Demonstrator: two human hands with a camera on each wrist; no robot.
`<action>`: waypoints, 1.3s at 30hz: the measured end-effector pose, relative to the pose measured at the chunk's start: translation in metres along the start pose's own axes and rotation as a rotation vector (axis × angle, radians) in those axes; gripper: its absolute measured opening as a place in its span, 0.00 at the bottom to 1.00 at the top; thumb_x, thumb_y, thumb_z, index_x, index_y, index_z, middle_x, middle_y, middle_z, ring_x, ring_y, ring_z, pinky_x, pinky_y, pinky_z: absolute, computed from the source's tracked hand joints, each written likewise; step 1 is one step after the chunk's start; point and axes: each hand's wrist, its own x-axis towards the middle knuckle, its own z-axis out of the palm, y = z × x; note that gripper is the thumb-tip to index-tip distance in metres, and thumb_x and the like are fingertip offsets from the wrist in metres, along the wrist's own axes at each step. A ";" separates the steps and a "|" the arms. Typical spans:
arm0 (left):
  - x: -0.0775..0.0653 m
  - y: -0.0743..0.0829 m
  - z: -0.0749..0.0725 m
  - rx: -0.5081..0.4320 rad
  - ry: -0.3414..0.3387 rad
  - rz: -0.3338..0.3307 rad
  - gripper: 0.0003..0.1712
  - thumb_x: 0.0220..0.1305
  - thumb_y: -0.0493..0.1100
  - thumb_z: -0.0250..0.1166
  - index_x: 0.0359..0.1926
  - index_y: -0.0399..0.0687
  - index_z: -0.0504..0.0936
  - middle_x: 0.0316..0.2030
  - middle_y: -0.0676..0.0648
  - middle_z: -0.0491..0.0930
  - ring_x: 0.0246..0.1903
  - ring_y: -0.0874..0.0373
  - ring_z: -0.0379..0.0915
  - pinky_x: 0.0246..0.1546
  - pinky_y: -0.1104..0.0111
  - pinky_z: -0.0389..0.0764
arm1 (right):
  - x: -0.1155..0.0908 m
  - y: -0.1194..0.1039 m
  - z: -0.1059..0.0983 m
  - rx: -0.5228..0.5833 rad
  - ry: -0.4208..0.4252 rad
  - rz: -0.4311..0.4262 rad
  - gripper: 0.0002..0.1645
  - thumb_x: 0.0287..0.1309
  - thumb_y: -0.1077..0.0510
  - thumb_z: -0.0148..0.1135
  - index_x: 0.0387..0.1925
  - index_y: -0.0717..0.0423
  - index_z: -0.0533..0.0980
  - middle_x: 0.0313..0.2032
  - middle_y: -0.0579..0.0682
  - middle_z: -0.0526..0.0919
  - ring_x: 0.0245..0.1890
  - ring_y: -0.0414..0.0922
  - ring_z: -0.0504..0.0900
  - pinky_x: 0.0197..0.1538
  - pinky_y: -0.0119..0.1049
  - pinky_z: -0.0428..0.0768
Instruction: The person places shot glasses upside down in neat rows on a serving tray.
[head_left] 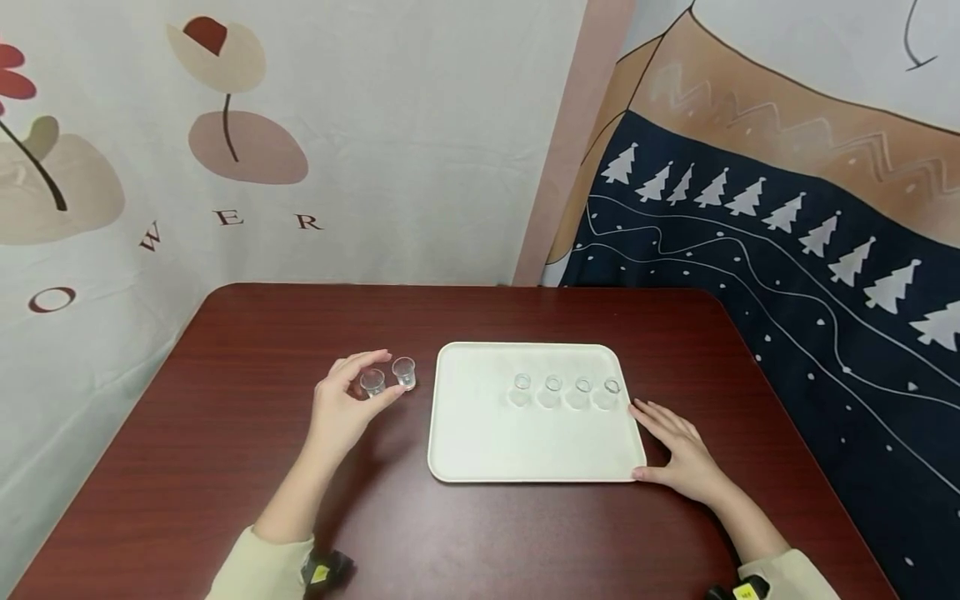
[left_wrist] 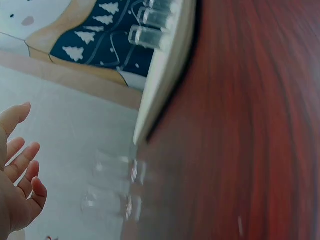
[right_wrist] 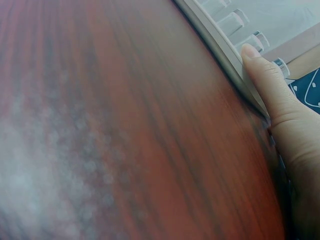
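Two small clear cups, a nearer one (head_left: 372,382) and a farther one (head_left: 404,372), stand on the table left of the tray. My left hand (head_left: 348,408) is beside them with thumb and fingers spread; in the left wrist view its fingers (left_wrist: 25,165) are apart from the cups. Several similar clear cups (head_left: 553,392) stand in a row on the white tray (head_left: 487,446), toward its right side. My right hand (head_left: 686,454) touches the tray's right edge with straight fingers, its thumb (right_wrist: 262,70) lying against the rim near the front corner.
The dark red wooden table (head_left: 555,533) reaches back to a pale wall hanging (head_left: 405,167) printed with flowers and letters. To the right hangs a navy cloth (head_left: 720,242) with white trees. A dark wrist device (head_left: 327,572) sits at the left sleeve.
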 end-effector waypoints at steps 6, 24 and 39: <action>0.000 -0.022 -0.014 0.038 -0.035 -0.023 0.31 0.39 0.35 0.80 0.50 0.47 0.83 0.44 0.47 0.82 0.39 0.55 0.69 0.32 0.71 0.65 | 0.001 -0.001 -0.001 0.002 0.000 -0.003 0.57 0.36 0.39 0.77 0.70 0.49 0.63 0.67 0.59 0.64 0.66 0.62 0.55 0.57 0.63 0.51; 0.001 -0.076 -0.019 0.157 -0.283 -0.189 0.34 0.47 0.41 0.77 0.57 0.39 0.77 0.40 0.39 0.78 0.43 0.47 0.70 0.42 0.56 0.69 | 0.000 -0.002 -0.002 0.007 -0.005 0.006 0.58 0.34 0.39 0.77 0.69 0.49 0.64 0.67 0.58 0.64 0.66 0.61 0.56 0.57 0.62 0.51; -0.002 -0.088 -0.011 0.197 -0.264 -0.115 0.25 0.45 0.37 0.77 0.47 0.36 0.82 0.33 0.43 0.79 0.37 0.49 0.71 0.39 0.57 0.71 | 0.000 -0.002 -0.002 0.000 -0.008 0.012 0.58 0.35 0.39 0.77 0.69 0.50 0.64 0.67 0.59 0.64 0.66 0.61 0.55 0.58 0.62 0.51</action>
